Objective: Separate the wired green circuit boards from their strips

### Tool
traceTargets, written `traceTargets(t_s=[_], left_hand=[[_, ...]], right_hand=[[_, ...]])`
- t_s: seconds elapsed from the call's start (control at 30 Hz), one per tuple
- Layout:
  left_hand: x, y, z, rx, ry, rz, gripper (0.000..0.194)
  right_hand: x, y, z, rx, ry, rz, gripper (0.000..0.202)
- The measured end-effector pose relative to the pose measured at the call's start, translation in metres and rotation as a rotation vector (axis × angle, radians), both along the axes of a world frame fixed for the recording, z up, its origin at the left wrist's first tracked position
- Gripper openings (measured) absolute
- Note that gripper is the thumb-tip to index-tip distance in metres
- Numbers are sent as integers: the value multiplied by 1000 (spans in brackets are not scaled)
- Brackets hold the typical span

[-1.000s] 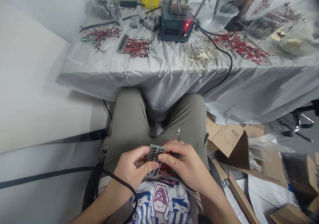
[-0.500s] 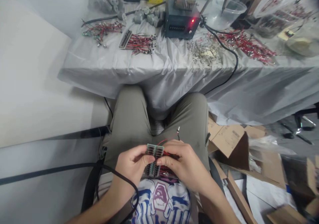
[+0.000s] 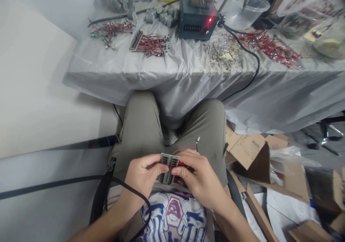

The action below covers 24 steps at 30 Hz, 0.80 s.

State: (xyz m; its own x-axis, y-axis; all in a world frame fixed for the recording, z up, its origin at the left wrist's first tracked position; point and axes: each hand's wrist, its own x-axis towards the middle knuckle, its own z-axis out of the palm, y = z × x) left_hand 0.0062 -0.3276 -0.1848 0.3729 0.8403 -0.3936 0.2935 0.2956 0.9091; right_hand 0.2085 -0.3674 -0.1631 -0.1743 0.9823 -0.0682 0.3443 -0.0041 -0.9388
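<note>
Over my lap, both hands hold a small circuit board panel [image 3: 170,159] with rows of dark parts and a lighter strip down its middle. My left hand [image 3: 145,172] pinches the left side, its thumb lying across the face. On the right side, my right hand [image 3: 198,168] grips the panel with its thumb close to the other thumb. Red and black wires run from the panel's right side under my right hand and are partly hidden. One wire with a small pale-tipped connector [image 3: 198,140] sticks up beyond the right fingers.
On the covered table [image 3: 121,64] lie a wired board panel [image 3: 136,41], red wire bundles [image 3: 272,48], metal clippings [image 3: 222,57] and a dark box with a red light [image 3: 198,21]. Cardboard [image 3: 248,148] litters the floor at right. A black cable [image 3: 81,180] crosses my left forearm.
The panel and both hands have shifted slightly right and up in view. The upright wire end has moved a little right. Both hands keep their hold.
</note>
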Motion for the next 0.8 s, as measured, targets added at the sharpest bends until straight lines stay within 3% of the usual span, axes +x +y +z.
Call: traceTargets(t_s=[0.4, 0.8], left_hand=[[-7, 9, 2, 11, -25, -138, 42], [-10, 11, 5, -79, -84, -162, 43]], right_hand=[[-2, 4, 3, -41, 100, 3, 41], [2, 8, 3, -73, 176, 51, 48]])
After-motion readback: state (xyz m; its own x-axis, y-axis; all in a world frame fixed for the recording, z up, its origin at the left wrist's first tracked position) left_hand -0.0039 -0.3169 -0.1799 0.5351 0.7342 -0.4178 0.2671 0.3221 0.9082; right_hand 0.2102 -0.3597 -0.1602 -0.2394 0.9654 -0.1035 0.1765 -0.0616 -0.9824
